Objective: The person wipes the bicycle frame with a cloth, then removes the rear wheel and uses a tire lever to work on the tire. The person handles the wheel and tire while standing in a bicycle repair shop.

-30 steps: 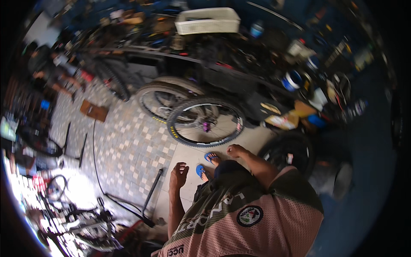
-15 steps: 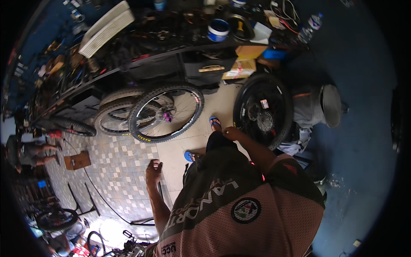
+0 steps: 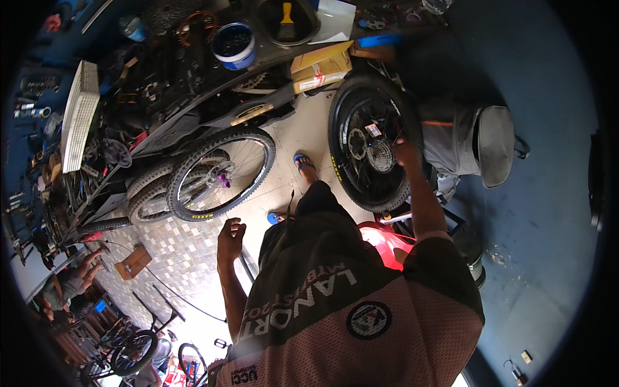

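My right hand (image 3: 406, 153) reaches over a bicycle wheel (image 3: 336, 138) with a black knobby tyre, at the edge of its cassette (image 3: 380, 157). Whether its fingers grip anything there is unclear. Beside the cassette a brake disc (image 3: 356, 143) shows. My left hand (image 3: 230, 241) hangs over the floor with loosely bent, parted fingers and nothing in them. Ahead of it, a wheel with a purple hub (image 3: 218, 211) leans over other wheels (image 3: 138, 209).
A cluttered workbench (image 3: 193, 90) runs along the far side, bearing a blue-and-white tub (image 3: 233, 46) and a tray with a brush (image 3: 287, 22). Cardboard boxes (image 3: 322, 68) sit near the wheel. A grey bag (image 3: 451, 138) stands at right. Another person (image 3: 61, 287) is at far left.
My right hand has moved from in front of my body out to the right, onto the wheel. My view has turned, and my left hand stays low with nothing in it.
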Available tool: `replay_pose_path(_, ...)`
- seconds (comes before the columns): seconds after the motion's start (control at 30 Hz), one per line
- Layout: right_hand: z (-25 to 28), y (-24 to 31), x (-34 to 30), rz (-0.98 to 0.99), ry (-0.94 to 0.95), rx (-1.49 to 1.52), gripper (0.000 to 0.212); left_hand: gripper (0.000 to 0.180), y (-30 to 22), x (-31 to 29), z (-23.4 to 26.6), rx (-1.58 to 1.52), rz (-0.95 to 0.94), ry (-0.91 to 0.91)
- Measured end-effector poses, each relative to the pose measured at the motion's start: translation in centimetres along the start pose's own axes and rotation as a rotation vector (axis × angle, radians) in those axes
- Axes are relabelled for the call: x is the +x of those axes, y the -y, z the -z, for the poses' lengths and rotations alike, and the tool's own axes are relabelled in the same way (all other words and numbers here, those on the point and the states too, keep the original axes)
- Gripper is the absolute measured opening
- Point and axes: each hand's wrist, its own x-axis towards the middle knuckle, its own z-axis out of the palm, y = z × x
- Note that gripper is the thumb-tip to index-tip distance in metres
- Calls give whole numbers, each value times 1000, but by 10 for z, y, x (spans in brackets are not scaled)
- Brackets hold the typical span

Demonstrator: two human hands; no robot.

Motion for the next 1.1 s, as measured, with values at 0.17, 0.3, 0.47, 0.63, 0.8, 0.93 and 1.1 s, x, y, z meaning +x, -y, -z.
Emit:
replay_pose_path(0.17,73,-20,6,-154,-126,-3,45,38,-17,9,1,94,71,37)
replay_pose_path(0.3,61,-16,-5,-173,-216,19,63,36,-24,10,2,94,84,20)
replay_pose_path(0.47,33,5,-25,-235,-318,-58,80,37,-21,12,-1,81,65,13)
replay_pose_path(0.63,19,5,-37,-184,-338,-22,91,40,12,11,-11,106,69,93)
replay_pose_path(0.8,36,-5,-83,-102,-427,144,95,38,39,41,-8,166,-84,206)
replay_pose_path(0.93,105,-20,-144,-95,-807,133,101,41,50,85,6,348,-178,310)
replay_pose_path(1.1,174,-34,-178,-262,-1104,277,116,32,26,123,38,380,-294,301)
